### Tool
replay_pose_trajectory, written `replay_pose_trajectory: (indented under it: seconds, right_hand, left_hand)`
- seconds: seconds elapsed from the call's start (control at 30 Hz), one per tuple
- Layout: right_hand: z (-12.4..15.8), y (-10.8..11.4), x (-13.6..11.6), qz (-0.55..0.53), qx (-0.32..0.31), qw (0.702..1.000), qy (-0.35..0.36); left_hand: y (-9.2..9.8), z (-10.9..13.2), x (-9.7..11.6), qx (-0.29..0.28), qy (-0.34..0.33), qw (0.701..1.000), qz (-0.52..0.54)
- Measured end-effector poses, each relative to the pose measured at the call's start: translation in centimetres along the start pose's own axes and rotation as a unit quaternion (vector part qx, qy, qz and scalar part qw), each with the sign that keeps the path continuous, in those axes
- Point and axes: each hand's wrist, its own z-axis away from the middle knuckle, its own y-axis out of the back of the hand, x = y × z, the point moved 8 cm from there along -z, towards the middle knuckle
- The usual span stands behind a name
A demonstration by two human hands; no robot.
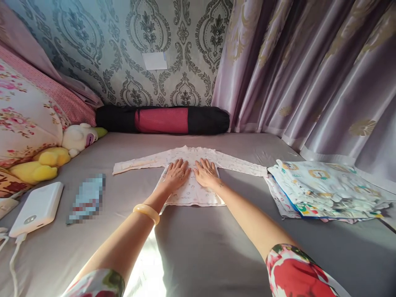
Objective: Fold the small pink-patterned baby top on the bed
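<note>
A small white long-sleeved shirt [192, 197] with a faint print lies spread out on the grey bedsheet [204, 247], its sleeves stretched to both sides and its hem toward me. My left hand [177, 175] rests flat on the left half of its chest, fingers pointing away from me. Flat on the right half lies my right hand [206, 172], fingers slightly spread. Neither hand grips the cloth. The right sleeve's cuff reaches the edge of a pile of folded printed cloths [324, 185].
A white power bank [38, 208] with a cable and a blurred-out bluish item [88, 198] lie at left. Behind them are yellow and white plush toys [78, 138] and a floral pillow [24, 111]. A black and red roll bag [162, 120] lies along the wall; curtains [293, 70] hang right.
</note>
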Motion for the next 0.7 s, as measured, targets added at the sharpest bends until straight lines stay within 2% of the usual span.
replay_pose_trajectory:
  seconds: [0.23,0.37,0.47,0.6,0.7]
  right_hand:
    - [-1.1,0.2,0.7,-0.033,-0.017,0.999,0.004]
    - [-2.1,2.2,2.6,-0.151,-0.019,0.988,0.003]
    - [-2.4,5.0,6.5,-0.225,0.040,0.970,-0.078]
    - [-0.6,7.0,12.5,-0.176,0.067,0.954,-0.235]
    - [1.6,7.6,15.9,-0.133,0.079,0.939,-0.307]
  left_hand:
    - [-0.2,0.1,0.0,-0.003,0.003,1.000,0.012]
    - [-0.4,0.1,-0.1,-0.019,0.010,1.000,0.014]
    - [-0.3,0.0,0.0,-0.033,0.015,0.999,0.005]
    - [-0.2,0.1,0.2,-0.046,0.022,0.999,-0.010]
    - [0.0,0.1,0.4,-0.026,0.014,0.999,-0.013]
